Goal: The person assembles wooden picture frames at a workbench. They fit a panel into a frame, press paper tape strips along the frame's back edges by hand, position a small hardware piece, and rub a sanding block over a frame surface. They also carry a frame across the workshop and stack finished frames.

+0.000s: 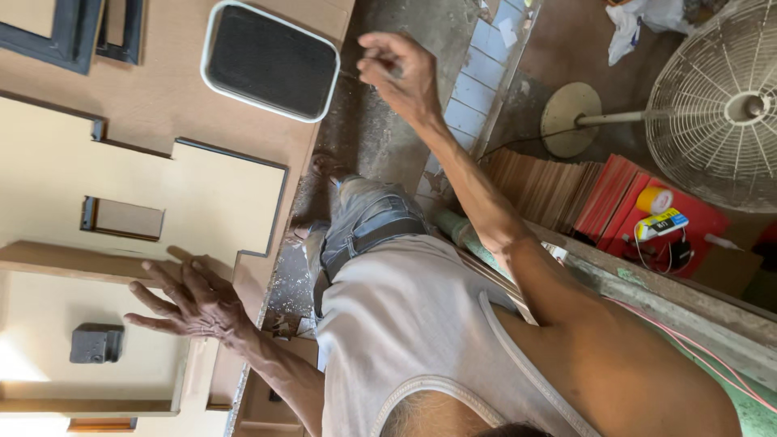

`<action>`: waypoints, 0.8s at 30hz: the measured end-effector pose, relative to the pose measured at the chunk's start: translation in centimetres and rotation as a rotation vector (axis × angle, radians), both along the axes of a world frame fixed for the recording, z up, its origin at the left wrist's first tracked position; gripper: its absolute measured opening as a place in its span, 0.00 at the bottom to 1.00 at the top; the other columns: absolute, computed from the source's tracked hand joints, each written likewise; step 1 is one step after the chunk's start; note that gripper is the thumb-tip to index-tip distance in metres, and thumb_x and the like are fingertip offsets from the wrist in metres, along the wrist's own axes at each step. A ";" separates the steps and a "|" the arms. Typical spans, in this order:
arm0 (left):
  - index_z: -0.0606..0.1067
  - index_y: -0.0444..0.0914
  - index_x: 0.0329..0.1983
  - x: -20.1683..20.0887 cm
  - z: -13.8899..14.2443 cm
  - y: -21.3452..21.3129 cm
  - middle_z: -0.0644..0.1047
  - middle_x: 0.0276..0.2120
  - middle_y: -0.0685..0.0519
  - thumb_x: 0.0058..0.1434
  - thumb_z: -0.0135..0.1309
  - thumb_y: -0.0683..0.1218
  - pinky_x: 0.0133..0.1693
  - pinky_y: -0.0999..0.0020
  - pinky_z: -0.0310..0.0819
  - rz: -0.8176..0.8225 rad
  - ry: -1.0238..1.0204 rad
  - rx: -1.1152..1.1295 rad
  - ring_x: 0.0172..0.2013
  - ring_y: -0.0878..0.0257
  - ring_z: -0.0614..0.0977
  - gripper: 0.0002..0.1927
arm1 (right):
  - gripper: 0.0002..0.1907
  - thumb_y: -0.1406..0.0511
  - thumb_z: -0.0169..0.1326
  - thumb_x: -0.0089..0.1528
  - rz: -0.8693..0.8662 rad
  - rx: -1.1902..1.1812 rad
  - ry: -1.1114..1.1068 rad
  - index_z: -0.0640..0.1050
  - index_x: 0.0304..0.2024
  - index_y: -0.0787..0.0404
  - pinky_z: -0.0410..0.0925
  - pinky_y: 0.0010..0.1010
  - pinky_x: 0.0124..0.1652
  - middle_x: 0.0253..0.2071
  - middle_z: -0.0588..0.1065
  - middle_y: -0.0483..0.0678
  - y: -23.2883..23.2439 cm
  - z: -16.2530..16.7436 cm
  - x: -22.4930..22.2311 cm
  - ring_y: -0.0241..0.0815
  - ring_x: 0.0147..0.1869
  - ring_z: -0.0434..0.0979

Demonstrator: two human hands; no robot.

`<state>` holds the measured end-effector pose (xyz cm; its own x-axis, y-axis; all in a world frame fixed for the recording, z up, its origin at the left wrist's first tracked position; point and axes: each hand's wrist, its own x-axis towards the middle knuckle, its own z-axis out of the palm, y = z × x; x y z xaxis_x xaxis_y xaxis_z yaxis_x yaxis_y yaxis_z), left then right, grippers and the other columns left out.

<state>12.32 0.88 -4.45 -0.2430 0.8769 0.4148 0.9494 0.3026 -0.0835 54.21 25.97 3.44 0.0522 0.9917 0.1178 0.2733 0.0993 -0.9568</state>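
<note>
Currently at the bracing stage, judging by the pose. Note the left hand [194,303], laid flat with fingers spread wide apart, palm down on the cream board [202,194] near its stepped front edge. Note the right hand [396,69], raised well clear of the bench over the dusty floor [380,137], thumb and fingertips drawn together in a pinch. Cannot tell whether anything small is held in that pinch. Locate the board on the brown bench top [162,105], with a rectangular cut-out [121,218] in its middle and a dark-trimmed notch along the right side. Find a small grey block [95,343] on the lower panel, just left of the bracing hand, and a dark rounded grille with a white rim [271,61] lying apart at the far end. For the next move, likely required: steady downward pressure from the flat hand, and a controlled path for the raised hand back toward the board, past the grille. Mind the bench edge directly beside the left wrist and the sharp corners of the notch. Expect free room above the floor strip between bench and tiled border [477,89]. Expect little room to the right: stacked wood strips [538,186], red boxes [647,210] and a pedestal fan [716,105] close by.
</note>
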 end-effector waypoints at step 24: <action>0.72 0.43 0.66 -3.9 4.9 -7.0 0.61 0.73 0.47 0.73 0.57 0.48 0.77 0.49 0.41 -0.043 -0.470 0.346 0.75 0.52 0.54 0.20 | 0.15 0.80 0.60 0.60 0.691 -0.016 0.295 0.79 0.50 0.74 0.74 0.25 0.44 0.41 0.77 0.50 -7.2 2.4 -26.7 0.37 0.42 0.78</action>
